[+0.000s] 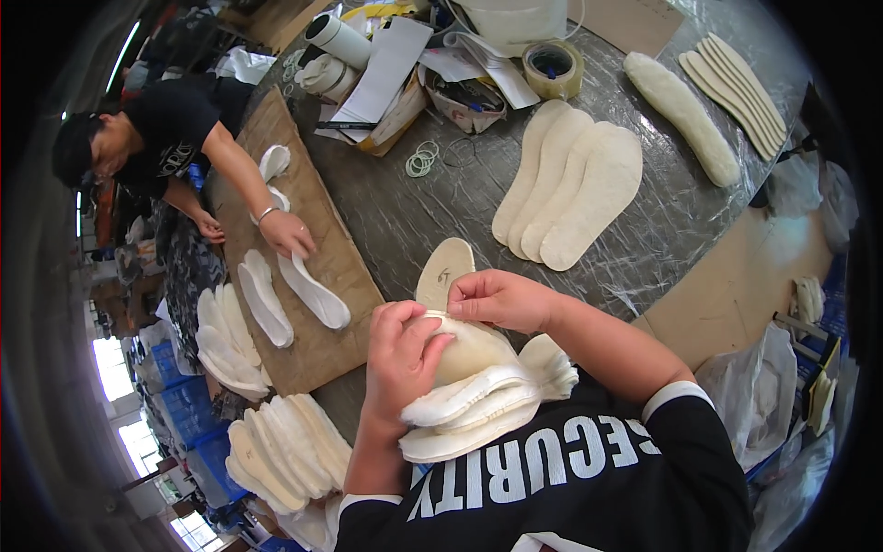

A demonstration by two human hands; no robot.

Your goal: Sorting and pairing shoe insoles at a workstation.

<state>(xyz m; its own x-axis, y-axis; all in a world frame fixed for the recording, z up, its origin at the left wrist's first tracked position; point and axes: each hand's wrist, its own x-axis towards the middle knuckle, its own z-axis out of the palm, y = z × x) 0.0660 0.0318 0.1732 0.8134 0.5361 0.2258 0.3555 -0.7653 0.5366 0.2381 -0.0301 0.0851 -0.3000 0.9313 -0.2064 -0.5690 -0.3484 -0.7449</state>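
Hands (400,354) (501,299) close together, we clasp insole (448,265) and fleece (476,354) where they meet, toward six o'clock, seemingly steadying both.

Can't see lower end of beige, flat, rounded insole (451,260), hidden by cream fleece cover (478,354) and partly by bare right hand (506,299); can't tell exact fingertip contact, too small. Can only catch lower part of white rounded container (524,20), cut off by top edge. Can't identify contents of crumpled clear plastic bags (750,400) or blurred blue plastic crates (187,409).
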